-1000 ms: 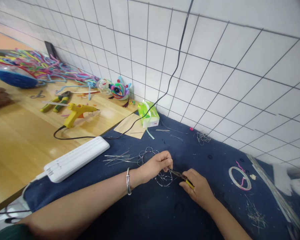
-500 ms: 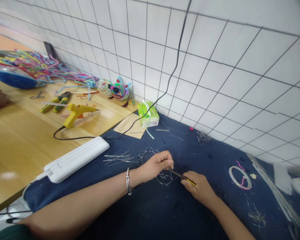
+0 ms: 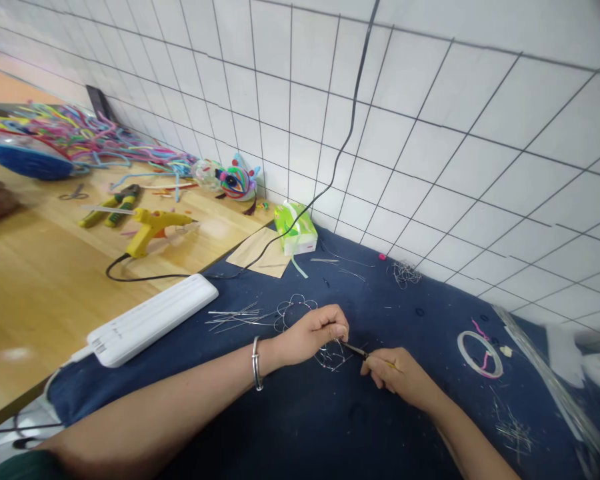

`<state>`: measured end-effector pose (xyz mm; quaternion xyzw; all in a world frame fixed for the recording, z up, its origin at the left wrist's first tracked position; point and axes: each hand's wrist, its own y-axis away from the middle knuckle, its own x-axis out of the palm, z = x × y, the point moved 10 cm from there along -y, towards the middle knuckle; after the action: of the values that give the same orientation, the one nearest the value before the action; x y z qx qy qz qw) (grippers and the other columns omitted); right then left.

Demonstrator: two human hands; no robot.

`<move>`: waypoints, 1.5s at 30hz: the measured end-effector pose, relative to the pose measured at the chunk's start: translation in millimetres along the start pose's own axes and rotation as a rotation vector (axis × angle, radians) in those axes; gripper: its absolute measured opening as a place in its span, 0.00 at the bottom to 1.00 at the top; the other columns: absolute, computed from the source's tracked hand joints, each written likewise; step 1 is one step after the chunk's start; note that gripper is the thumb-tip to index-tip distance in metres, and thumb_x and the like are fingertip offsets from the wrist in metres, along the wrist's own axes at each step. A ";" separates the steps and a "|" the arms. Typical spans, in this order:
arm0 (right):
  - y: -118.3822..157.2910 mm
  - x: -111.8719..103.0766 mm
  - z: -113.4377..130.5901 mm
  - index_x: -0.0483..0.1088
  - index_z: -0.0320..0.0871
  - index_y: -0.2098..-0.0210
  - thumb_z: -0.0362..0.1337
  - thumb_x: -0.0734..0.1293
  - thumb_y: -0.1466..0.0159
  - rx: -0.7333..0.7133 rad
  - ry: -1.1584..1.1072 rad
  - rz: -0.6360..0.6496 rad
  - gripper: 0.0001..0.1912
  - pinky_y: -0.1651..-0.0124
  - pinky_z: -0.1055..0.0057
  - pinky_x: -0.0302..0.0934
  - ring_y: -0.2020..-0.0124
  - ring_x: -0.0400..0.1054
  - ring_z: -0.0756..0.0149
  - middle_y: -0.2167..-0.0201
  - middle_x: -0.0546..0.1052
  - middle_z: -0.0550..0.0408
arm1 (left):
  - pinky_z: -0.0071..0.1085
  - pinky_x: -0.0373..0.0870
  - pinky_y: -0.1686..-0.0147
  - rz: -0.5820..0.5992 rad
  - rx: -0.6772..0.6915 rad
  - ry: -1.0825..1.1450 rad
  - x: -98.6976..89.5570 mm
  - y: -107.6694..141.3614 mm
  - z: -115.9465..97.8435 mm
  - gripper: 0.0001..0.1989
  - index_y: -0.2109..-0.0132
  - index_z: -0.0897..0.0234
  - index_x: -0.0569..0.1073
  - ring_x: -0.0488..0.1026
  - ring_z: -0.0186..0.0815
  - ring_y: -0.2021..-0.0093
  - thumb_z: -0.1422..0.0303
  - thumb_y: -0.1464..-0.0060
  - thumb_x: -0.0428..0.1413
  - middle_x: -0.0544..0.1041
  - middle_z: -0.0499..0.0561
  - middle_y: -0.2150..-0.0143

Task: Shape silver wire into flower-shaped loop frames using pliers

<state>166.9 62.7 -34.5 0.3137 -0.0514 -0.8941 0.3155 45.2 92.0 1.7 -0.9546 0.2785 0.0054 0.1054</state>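
A: What is taken up by the largest surfaces?
B: The near middle and right are filled by a dark blue tabletop (image 3: pixel 280 427); its left edge is met by a wooden tabletop (image 3: pixel 45 287).

A: And the bigger objects?
B: A white power strip (image 3: pixel 153 320) is laid along the blue tabletop's left edge. A yellow glue gun (image 3: pixel 153 230) is set near the wooden tabletop's right edge, and a green tissue pack (image 3: pixel 296 228) is placed at the blue tabletop's far left corner.

A: How are the hands occupied?
B: By the left hand (image 3: pixel 313 337), a beaded wire piece (image 3: pixel 333 359) is pinched between thumb and fingers. By the right hand (image 3: pixel 395 373), slim pliers (image 3: pixel 355 349) are gripped, their tip pointed at the left fingertips. Whether wire is bitten by the tip cannot be told.

A: Where is the wire piece held?
B: Over the middle of the blue tabletop, its loops spread below the left fingers.

A: Anything smaller?
B: Straight wires (image 3: pixel 235 313) are strewn between the power strip and the left hand; a wire tangle (image 3: pixel 405 273) and a red bead (image 3: pixel 383 257) are seen by the far edge.
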 end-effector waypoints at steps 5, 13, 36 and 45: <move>0.9 8.3 -9.6 0.72 0.37 0.69 0.51 0.56 0.37 0.082 -0.176 0.071 0.23 0.84 0.80 0.47 0.87 0.54 0.79 0.84 0.67 0.60 | 0.27 0.61 0.65 0.018 0.005 -0.034 1.8 1.0 -1.4 0.10 0.67 0.67 0.68 0.65 0.30 0.68 0.66 0.42 0.47 0.70 0.50 0.68; 8.3 29.2 -23.1 0.71 0.34 0.69 0.55 0.54 0.38 0.207 -0.486 0.247 0.29 0.90 0.84 0.43 0.90 0.55 0.81 0.85 0.68 0.58 | 0.27 0.61 0.66 0.077 0.032 0.014 9.1 2.6 -8.5 0.11 0.66 0.67 0.67 0.65 0.30 0.68 0.65 0.41 0.47 0.70 0.51 0.68; 10.8 28.3 -10.9 0.67 0.38 0.60 0.53 0.55 0.38 0.074 -0.477 0.192 0.25 0.81 0.80 0.55 0.82 0.61 0.77 0.77 0.69 0.56 | 0.28 0.60 0.65 0.064 0.074 0.097 -0.6 0.8 -16.7 0.11 0.67 0.68 0.67 0.64 0.30 0.68 0.64 0.42 0.48 0.70 0.52 0.67; 11.2 -13.6 17.0 0.65 0.44 0.57 0.45 0.58 0.38 -0.233 0.151 -0.255 0.14 0.63 0.69 0.58 0.67 0.63 0.67 0.66 0.68 0.54 | 0.28 0.61 0.62 0.044 0.160 0.036 -7.5 -1.1 -26.5 0.09 0.67 0.67 0.67 0.64 0.31 0.65 0.66 0.43 0.49 0.66 0.51 0.66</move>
<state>171.0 60.1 -10.4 0.3453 0.1163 -0.9007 0.2368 38.2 91.5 28.4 -0.9368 0.3007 -0.0318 0.1762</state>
